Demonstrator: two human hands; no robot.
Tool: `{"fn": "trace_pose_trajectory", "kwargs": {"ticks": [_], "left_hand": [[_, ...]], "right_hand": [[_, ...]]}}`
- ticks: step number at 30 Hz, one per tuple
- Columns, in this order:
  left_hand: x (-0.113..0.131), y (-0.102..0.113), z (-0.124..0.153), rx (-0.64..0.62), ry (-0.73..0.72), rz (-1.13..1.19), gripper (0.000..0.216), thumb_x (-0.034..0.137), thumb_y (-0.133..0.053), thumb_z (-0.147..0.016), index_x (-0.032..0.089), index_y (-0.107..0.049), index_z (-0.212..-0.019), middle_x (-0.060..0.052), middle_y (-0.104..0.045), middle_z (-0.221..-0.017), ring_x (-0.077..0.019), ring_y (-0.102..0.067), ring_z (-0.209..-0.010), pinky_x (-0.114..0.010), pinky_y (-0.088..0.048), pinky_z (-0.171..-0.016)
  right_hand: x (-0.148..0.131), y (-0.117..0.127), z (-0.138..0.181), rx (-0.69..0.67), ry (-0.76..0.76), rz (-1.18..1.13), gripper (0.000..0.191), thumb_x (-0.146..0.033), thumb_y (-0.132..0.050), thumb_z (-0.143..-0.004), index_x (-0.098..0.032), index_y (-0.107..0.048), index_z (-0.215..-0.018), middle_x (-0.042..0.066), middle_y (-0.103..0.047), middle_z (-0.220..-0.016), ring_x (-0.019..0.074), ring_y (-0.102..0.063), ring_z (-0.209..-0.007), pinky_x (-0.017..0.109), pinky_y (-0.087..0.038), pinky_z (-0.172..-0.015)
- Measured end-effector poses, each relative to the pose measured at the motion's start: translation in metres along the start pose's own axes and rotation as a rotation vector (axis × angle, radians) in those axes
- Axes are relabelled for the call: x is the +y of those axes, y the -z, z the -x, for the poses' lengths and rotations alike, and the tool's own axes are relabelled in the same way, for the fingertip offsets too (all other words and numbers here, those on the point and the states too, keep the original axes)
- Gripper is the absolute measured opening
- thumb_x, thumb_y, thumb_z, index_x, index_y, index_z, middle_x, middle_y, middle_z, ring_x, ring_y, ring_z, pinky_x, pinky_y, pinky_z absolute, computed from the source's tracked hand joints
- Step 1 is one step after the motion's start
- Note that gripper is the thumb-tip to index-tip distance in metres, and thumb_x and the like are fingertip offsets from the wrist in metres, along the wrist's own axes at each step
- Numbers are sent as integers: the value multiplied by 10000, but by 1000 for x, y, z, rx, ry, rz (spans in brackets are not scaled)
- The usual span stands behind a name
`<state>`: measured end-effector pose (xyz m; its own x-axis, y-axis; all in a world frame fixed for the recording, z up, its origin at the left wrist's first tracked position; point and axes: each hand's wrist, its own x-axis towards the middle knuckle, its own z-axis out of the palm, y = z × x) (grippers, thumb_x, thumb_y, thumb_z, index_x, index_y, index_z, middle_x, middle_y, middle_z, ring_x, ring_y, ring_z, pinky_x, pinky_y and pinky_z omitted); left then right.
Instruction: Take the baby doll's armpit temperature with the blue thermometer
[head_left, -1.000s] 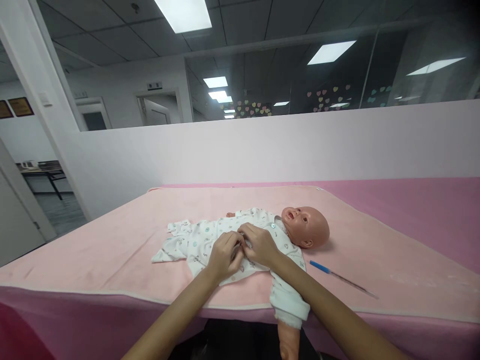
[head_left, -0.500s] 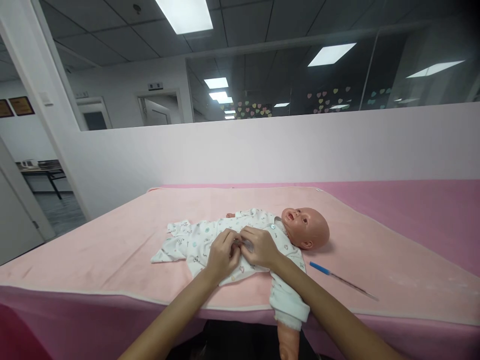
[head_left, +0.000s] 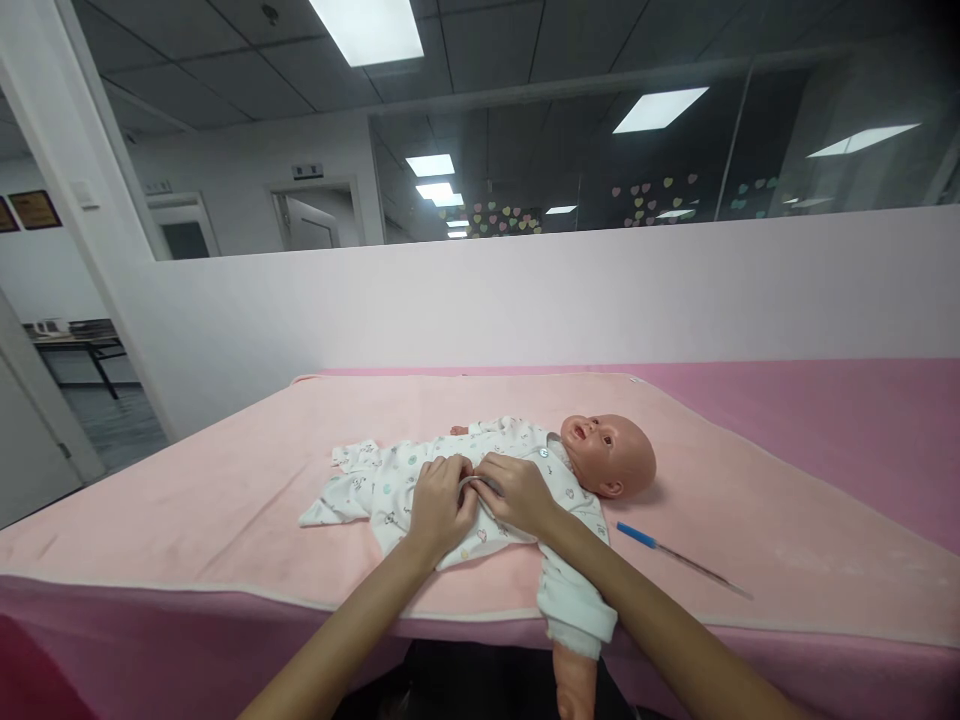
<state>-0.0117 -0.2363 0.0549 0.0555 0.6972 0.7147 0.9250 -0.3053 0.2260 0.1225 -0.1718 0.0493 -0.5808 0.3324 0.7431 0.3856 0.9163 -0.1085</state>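
Note:
A baby doll point(head_left: 619, 455) lies on its back, its head to the right, in a white printed baby outfit point(head_left: 409, 465). At the middle of its front, my left hand point(head_left: 442, 507) has its fingers closed on the edge of the cloth. My right hand point(head_left: 517, 490) pinches the same edge just beside it, the fingertips almost meeting. A narrow curved fold of fabric shows between the two hands. Whether a fastener sits under my fingers is hidden. One doll arm point(head_left: 576, 670) hangs over the table's near edge, below my right forearm.
A peach sheet point(head_left: 225, 480) covers most of the table over a pink cloth point(head_left: 825, 430). Right of the doll lies a thin rod with a blue end point(head_left: 637, 535). A white low wall point(head_left: 525, 300) with glass above closes off the far side.
My fingers have shifted slightly on the outfit's edge, and a curved fold of cloth now shows between them. The doll and the rod lie as before; the view has moved a little.

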Motion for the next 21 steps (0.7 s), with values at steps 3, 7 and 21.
{"fn": "trace_pose_trajectory", "kwargs": {"ticks": [3,7,21], "left_hand": [[1,0,0,1,-3,6,83,129,-395,-726,190,-439,-761,-5,-537,-736,-160,-474,-710,-310,-362,-696],[1,0,0,3,-6,5,83,129,-402,-718,191,-437,-760,-5,-536,-734,-162,-475,-712,-312,-363,-694],[0,0,1,-1,-19,3,96,118,-415,-696,193,-425,-756,-8,-532,-739,-170,-472,-721,-318,-357,-695]], "right_hand": [[0,0,0,-7,-8,-3,131,-211,-451,-821,-182,-567,-767,-2,-564,-708,96,-498,-639,210,-319,-570],[-1,1,0,-8,-20,-14,110,-209,-463,-800,-183,-565,-769,-1,-565,-714,99,-501,-645,209,-323,-575],[-1,0,0,4,-34,-45,101,-197,-491,-756,-192,-583,-798,-4,-576,-740,104,-518,-669,206,-344,-596]]}}
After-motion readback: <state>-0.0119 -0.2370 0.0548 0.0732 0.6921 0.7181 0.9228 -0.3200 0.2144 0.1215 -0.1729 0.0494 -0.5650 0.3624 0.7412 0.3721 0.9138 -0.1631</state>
